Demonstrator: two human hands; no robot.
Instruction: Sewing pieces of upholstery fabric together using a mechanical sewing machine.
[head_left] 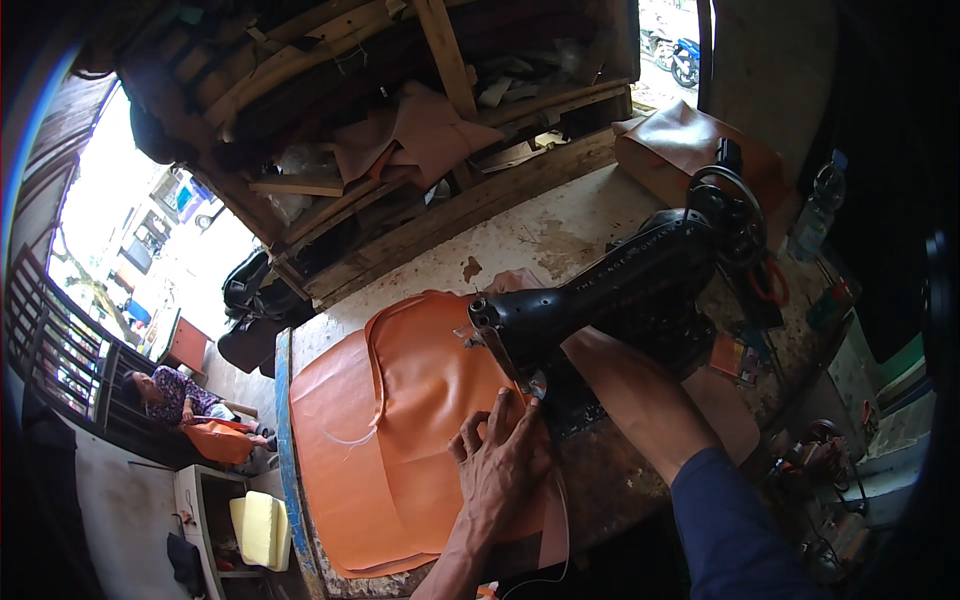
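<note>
A black sewing machine (590,300) stands on the worn table, its needle end over a piece of orange leather-like material (440,350). My left hand (500,450) presses on the material just in front of the needle area, fingers spread and fingertips close to the presser foot. My right forearm (640,400) reaches under the machine's arm, and the machine hides that hand's fingers. The orange material has a raised, curved welted seam (375,370) with loose white thread ends (350,438). A paler orange flat panel (330,450) lies beneath it toward the left.
The worn table (440,265) has a blue left edge. Folded orange material (700,145), a clear plastic bottle (820,205) and orange-handled scissors (775,280) lie beyond and right of the machine. A wooden shelf (350,240) holds scraps behind. A person (185,400) sits far left.
</note>
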